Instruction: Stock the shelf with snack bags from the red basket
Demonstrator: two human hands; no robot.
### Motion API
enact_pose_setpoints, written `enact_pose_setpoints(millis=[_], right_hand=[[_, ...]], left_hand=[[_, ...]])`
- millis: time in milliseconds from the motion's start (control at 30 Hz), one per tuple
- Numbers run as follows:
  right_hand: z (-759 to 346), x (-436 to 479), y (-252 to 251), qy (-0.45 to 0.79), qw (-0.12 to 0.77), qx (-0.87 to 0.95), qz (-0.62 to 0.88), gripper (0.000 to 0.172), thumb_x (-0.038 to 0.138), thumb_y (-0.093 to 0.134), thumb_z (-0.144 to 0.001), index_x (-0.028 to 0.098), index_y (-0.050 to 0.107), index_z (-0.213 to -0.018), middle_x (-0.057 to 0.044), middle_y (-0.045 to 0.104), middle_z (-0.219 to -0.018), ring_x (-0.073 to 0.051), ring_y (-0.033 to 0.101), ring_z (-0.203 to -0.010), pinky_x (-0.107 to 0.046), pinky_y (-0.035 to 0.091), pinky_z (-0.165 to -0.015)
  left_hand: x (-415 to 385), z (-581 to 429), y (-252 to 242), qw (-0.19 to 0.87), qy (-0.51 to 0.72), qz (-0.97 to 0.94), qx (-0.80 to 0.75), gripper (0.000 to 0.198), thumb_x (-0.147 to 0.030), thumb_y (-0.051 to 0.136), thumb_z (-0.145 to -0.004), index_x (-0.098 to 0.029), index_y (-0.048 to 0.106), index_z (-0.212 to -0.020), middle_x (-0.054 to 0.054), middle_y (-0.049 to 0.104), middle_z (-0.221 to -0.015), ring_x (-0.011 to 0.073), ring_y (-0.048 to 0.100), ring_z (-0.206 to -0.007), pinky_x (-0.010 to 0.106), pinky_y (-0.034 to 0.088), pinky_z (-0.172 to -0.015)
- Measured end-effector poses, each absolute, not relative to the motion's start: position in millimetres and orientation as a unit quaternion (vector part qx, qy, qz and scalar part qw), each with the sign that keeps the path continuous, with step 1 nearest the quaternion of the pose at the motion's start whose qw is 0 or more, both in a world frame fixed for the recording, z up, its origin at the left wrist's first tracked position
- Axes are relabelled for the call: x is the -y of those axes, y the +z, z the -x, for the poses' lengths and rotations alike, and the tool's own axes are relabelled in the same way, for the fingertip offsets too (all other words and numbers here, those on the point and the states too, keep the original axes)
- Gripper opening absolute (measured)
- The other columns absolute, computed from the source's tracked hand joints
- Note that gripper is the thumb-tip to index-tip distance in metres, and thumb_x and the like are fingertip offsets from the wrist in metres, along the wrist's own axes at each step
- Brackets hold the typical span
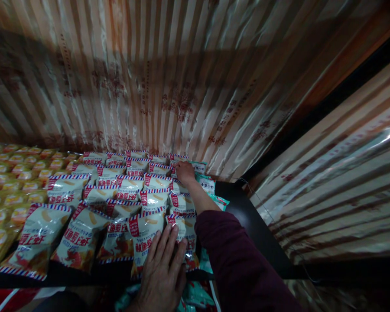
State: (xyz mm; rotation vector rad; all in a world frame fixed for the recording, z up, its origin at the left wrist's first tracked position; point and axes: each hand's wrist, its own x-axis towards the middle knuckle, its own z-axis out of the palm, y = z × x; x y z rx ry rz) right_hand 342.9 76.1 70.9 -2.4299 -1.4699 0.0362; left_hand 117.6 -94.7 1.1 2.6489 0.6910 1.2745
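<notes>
White snack bags [79, 234] with red lettering and striped edges stand in rows on a black shelf. My left hand [164, 260] lies with its fingers stretched out against the front snack bag [147, 234] near the right end. Farther back, my right hand [184, 172] reaches in among the rear bags, its fingers curled down at the top of the right-hand column. What those fingers hold, if anything, is hidden. Beside that hand are teal-and-white snack bags [207, 185], partly covered by my right arm in its dark purple sleeve.
Yellow packaged snacks [19, 186] fill the left of the shelf. A striped, printed plastic sheet [182, 86] hangs behind. To the right, the bare black shelf top [247, 221] meets a dark frame and more sheeting. More teal bags [198, 294] show below the front edge.
</notes>
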Motion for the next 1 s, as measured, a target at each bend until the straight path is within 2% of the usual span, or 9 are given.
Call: enact_pose_setpoints(millis=[133,300,567,667,833,1000], right_hand=[[-343,-66,75,-0.002,0.196,0.515,0.834,0.029,0.018,0.043,-0.090,0.018,0.069,-0.103,-0.007,0.068,-0.109,-0.018,0.057,-0.108,-0.028,0.038,-0.098],[-352,-37,90,-0.042,0.278,0.480,0.831,0.037,0.013,0.038,-0.088,0.015,0.062,-0.115,-0.009,0.064,-0.117,-0.017,0.055,-0.112,-0.031,0.037,-0.101],[-365,36,115,-0.067,0.401,0.446,0.797,0.034,0.022,0.039,-0.085,0.015,0.065,-0.105,-0.011,0.067,-0.107,-0.019,0.062,-0.096,-0.034,0.047,-0.090],[-358,74,116,-0.088,0.435,0.463,0.767,0.031,0.029,0.043,-0.083,0.016,0.066,-0.099,-0.011,0.066,-0.104,-0.021,0.060,-0.101,-0.036,0.047,-0.091],[-340,144,96,-0.116,0.469,0.409,0.774,0.036,0.037,0.042,-0.082,0.019,0.065,-0.103,-0.014,0.062,-0.115,-0.023,0.056,-0.109,-0.042,0.043,-0.097],[-327,201,44,-0.080,0.503,0.307,0.804,0.045,0.050,0.042,-0.079,0.019,0.064,-0.102,-0.016,0.060,-0.118,-0.028,0.054,-0.114,-0.046,0.040,-0.101]], left_hand=[[96,-117,3,0.046,0.404,-0.883,-0.234,0.049,-0.028,0.056,-0.085,-0.019,0.049,-0.133,0.012,0.039,-0.148,0.0279,0.031,-0.139,0.044,0.024,-0.113],[98,-116,5,0.033,0.395,-0.887,-0.237,0.051,-0.030,0.056,-0.085,-0.019,0.047,-0.134,0.013,0.037,-0.149,0.0278,0.030,-0.139,0.044,0.022,-0.114],[99,-112,5,0.023,0.402,-0.888,-0.222,0.054,-0.028,0.056,-0.085,-0.018,0.044,-0.137,0.015,0.034,-0.150,0.0301,0.029,-0.140,0.047,0.025,-0.113],[101,-112,3,0.004,0.397,-0.891,-0.219,0.053,-0.028,0.056,-0.085,-0.018,0.045,-0.137,0.015,0.034,-0.150,0.0302,0.029,-0.140,0.047,0.025,-0.113],[113,-111,1,0.010,0.420,-0.880,-0.221,0.055,-0.032,0.057,-0.085,-0.021,0.044,-0.138,0.010,0.036,-0.150,0.0272,0.027,-0.141,0.045,0.021,-0.116],[139,-98,4,-0.012,0.408,-0.892,-0.192,0.055,-0.026,0.054,-0.085,-0.019,0.043,-0.139,0.009,0.037,-0.150,0.0266,0.030,-0.140,0.044,0.023,-0.116]])
